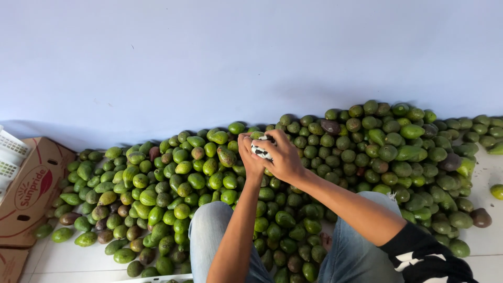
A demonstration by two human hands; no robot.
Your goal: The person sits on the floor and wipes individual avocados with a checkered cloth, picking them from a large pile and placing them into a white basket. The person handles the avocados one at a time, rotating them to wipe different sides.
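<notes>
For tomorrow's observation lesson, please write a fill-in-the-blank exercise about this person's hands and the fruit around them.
1. Both hands, the left hand and right hand, grip a crumpled black-and-white ____.
2. The heap of green avocados lies on the floor against a pale ____.
3. Brown cardboard boxes stand at the ____ edge of the view.
4. The person's knees are covered by blue ____.

Missing words: cloth; wall; left; jeans

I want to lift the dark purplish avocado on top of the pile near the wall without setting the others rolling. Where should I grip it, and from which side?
Grip the dark avocado across its narrow middle, coming straight down from above. It lies on its side at the crest of the avocado pile, its top bare and green fruit packed against it, so a sideways reach would probably nudge its neighbours.
</notes>
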